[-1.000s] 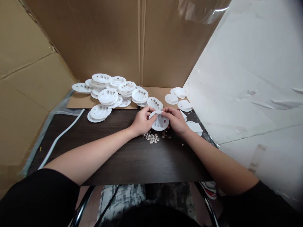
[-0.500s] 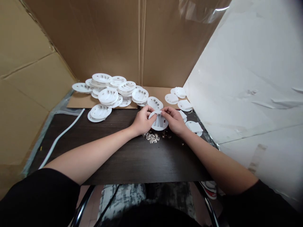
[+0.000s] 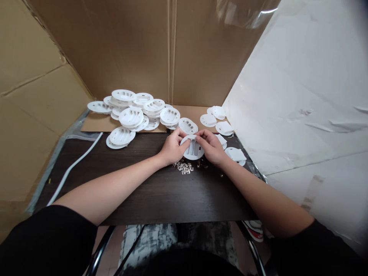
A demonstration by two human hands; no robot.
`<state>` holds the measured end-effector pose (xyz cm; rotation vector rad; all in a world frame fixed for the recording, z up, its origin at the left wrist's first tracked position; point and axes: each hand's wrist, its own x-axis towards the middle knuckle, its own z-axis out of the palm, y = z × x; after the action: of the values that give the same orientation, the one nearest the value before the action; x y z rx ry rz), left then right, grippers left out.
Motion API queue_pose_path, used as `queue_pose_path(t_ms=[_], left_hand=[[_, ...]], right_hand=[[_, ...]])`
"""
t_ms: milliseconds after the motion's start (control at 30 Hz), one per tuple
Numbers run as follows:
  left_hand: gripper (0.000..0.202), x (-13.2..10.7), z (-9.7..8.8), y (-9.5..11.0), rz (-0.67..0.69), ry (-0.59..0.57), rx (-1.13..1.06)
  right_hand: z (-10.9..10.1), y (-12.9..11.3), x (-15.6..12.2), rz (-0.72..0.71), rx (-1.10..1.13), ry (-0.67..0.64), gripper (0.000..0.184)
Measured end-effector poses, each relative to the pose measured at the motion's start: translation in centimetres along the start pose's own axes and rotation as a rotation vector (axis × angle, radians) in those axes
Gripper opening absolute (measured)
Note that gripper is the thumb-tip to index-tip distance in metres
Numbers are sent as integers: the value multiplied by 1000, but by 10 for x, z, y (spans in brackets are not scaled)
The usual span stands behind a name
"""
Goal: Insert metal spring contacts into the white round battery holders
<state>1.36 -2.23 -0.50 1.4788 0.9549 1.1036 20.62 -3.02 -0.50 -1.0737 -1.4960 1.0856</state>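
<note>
Both my left hand [image 3: 171, 147] and right hand [image 3: 212, 147] clamp one round white plastic disc [image 3: 193, 148]; loose small metal clips [image 3: 184, 167] lie near, a heap of white discs [image 3: 135, 113] far left.

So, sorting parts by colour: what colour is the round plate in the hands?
White round plastic plate; head view.

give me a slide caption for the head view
Both hands, left and right, hold a white disc over small metal clips on a dark table.
</note>
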Motion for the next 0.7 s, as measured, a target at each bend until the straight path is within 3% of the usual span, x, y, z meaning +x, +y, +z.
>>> queue_pose_path(t_ms=[267,533,700], left_hand=[[29,-3,1,1,75,12,77],[28,-4,1,-2,119,47,86],[28,-3,0,-5,134,46,88]], right_hand=[[4,-7,-2,84,71,-46,40],[7,-8,-3,210,213,24,44],[8,-8,-4,210,268,59,46]])
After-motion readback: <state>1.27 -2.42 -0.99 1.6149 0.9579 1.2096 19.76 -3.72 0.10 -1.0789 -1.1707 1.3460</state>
